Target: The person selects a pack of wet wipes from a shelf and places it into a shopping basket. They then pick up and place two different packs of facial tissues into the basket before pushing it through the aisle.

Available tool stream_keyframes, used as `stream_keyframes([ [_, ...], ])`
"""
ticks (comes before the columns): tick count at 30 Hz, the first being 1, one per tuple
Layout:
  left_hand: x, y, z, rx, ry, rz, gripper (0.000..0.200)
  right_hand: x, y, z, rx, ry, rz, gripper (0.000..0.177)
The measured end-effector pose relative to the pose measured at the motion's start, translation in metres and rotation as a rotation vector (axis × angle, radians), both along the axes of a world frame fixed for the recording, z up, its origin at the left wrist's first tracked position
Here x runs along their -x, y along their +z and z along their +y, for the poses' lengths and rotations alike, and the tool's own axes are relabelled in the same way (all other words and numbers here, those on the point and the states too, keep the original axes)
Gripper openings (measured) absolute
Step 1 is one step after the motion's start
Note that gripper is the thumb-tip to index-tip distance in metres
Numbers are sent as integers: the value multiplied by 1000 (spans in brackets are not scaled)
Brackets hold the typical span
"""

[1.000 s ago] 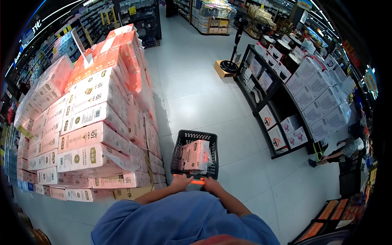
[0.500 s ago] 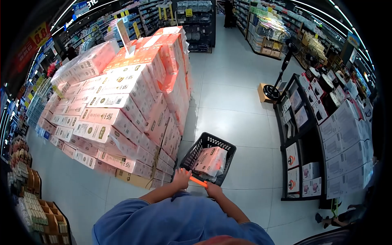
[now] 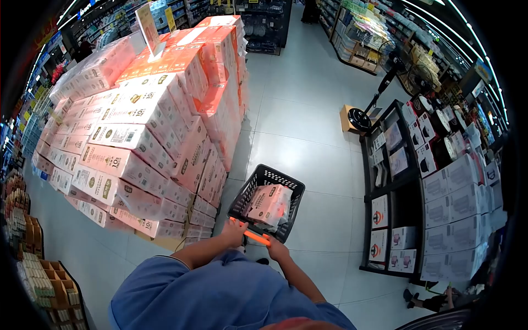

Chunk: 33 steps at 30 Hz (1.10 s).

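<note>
Both my hands are closed on the orange handle [image 3: 257, 237] of a black plastic shopping basket [image 3: 300, 190] in front of me. My left hand [image 3: 234, 232] wraps the handle's left end, while my right hand [image 3: 277, 248] grips its right end. Inside the basket lies a pink-and-white plastic-wrapped pack [image 3: 268, 202], tilted a little, with clear wrap crumpled on its right side. The basket's pierced sides show, but its underside is hidden.
To my left rises a big stack of pink and orange packs [image 3: 135, 135] with a sign card [image 3: 147, 27] on top. A dark shelf [image 3: 366, 192] of boxed goods stands at right, near a standing fan [image 3: 360, 118]. Pale tiled floor [image 3: 297, 110] runs between them. Someone's legs [image 3: 432, 301] show lower right.
The basket and my hands sit slightly higher and further left in view. The pack stack and right shelf have also shifted left. A dark shoe now shows below the handle; both hands keep their hold.
</note>
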State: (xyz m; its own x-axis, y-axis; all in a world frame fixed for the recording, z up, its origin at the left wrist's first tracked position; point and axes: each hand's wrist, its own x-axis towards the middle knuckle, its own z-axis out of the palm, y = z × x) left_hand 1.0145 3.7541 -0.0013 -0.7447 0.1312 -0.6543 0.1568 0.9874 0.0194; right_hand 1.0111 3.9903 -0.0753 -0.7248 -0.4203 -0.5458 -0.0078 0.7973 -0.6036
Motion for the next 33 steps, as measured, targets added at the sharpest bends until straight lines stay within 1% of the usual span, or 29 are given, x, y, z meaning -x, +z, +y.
stream_keyframes([
  [2,24,5,-2,-30,-20,-13,77,16,5,-2,16,-45,0,42],
  [5,52,2,-4,-8,-93,17,80,47,33,-7,-50,-65,-20,38],
  [9,101,-1,-1,-2,-160,-5,81,87,19,-8,-128,-114,-47,34],
  [11,124,-3,-2,-52,-167,-18,79,107,0,-3,-78,-132,-9,36],
  [12,134,-11,-4,-94,-189,18,75,117,11,-8,-88,-133,-8,36],
  [14,154,-25,-10,-144,-210,55,71,140,58,-26,-339,-94,15,37],
  [15,164,-28,-14,-228,-221,64,67,150,60,-33,-347,-97,16,37],
  [16,172,-30,-16,-312,-234,69,62,157,60,-39,-295,-75,119,37],
  [17,178,-33,-18,-320,-243,67,62,163,60,-45,-245,-56,222,38],
  [18,185,-30,-19,-351,-255,95,61,168,56,-52,-251,-65,220,38],
  [21,205,-16,-20,-390,-273,103,59,182,41,-68,-262,-116,141,42],
  [23,217,-13,-18,-387,-276,83,60,186,28,-71,-359,-141,241,46],
  [24,222,-13,-17,-390,-263,71,61,190,29,-72,-351,-150,238,46],
  [26,231,-17,-15,-382,-255,53,61,195,32,-67,-303,-123,367,55],
  [27,234,-19,-14,-381,-273,74,65,198,36,-68,-293,-130,362,55],
  [29,244,-21,-11,-368,-292,92,69,205,44,-69,-337,-102,423,63],
  [30,249,-17,-8,-359,-289,74,69,211,48,-68,-326,-102,392,70],
  [31,254,-14,-7,-350,-288,56,69,216,47,-66,-312,-109,388,70],
  [33,268,-15,-3,-354,-264,40,70,227,45,-57,-270,-83,470,74],
])
